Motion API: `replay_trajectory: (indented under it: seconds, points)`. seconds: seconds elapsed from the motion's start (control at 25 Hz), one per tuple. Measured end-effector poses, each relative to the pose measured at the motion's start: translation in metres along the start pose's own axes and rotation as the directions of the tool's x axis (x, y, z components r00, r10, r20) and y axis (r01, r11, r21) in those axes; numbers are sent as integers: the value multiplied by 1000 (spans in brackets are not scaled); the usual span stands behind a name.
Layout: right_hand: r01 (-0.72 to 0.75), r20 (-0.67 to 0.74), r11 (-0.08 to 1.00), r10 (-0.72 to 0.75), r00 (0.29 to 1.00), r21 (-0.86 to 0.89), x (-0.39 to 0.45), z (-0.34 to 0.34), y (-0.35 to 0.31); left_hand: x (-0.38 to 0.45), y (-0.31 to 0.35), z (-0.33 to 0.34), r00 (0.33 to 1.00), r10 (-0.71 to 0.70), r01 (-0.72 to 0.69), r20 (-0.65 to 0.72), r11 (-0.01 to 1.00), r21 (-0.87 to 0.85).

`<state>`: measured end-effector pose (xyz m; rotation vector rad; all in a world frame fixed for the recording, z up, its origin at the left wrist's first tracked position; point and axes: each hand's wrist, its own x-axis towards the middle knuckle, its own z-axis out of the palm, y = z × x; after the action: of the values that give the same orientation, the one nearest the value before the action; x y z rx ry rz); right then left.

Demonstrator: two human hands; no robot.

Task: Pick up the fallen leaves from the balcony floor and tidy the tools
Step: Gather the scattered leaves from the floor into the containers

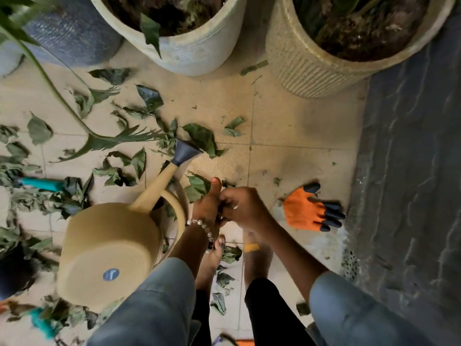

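Already close to our body, our left hand [208,206] and right hand [239,208] meet above the floor [287,126], just over our bare feet. The left thumb points up; the other fingers of both hands are curled together around something small and dark, but we cannot tell what it is, maybe leaf pieces.

Beside the left hand lies the watering can [109,245], tipped on its side with the spout [184,152] pointing away from us. It looks like light, stiff plastic; we judge the arched handle is the best place to take it. Near the right hand lies an orange glove [309,211], soft and easy to pinch anywhere.

Further away the fallen leaves [199,138] are spread over the tiles, mostly to the left. They seem dry, thin and fragile, so we should gather them in loose handfuls. A teal tool handle [41,183] lies among them, partly covered.

At the far edge stand big pots [197,53] close together, and a dark wall [411,171] closes the right side. Open room is mainly the bare tiles in the middle.
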<state>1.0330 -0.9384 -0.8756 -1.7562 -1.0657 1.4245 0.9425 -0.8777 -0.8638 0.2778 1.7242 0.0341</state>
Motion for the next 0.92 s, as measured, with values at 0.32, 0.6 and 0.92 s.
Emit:
replay_trajectory:
  seconds: [0.32, 0.6, 0.92]
  points:
    - [-298, 112, 836, 279, 954, 460, -36, -38, -110, -95, 33, -52, 990, -92, 33, -105, 883, -468]
    - [-411, -35, 894, 424, 905, 178, -93, -84, -232, -280, 80, -79, 975, 180, -206, -128, 949, -237]
    - [-527, -51, 846, 532, 845, 85, -180, -107, -293, -384, 38, -153, 973, 113, -151, -203, 971, -184]
